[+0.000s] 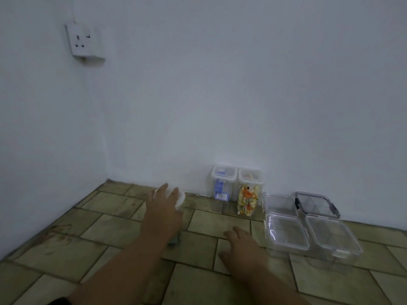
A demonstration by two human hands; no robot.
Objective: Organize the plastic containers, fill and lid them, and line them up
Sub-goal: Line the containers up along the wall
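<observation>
My left hand [163, 213] rests over the top of a clear container with a white lid [181, 199], fingers curled around the lid; the hand hides most of the container's body. My right hand [241, 245] hovers just above the floor tiles with its fingers spread, holding nothing. Against the wall stand two tall lidded containers side by side: one with blue packets [221, 187] and one with colourful sweets [248, 195]. To their right sit several low square clear containers, among them a dark-clipped one [317, 204] at the back and two lidded ones [286, 235] [332, 237] in front.
The floor is tan tile [105, 234] meeting a white wall. The room's corner lies at the far left. A white wall socket [84, 41] hangs high on the left wall.
</observation>
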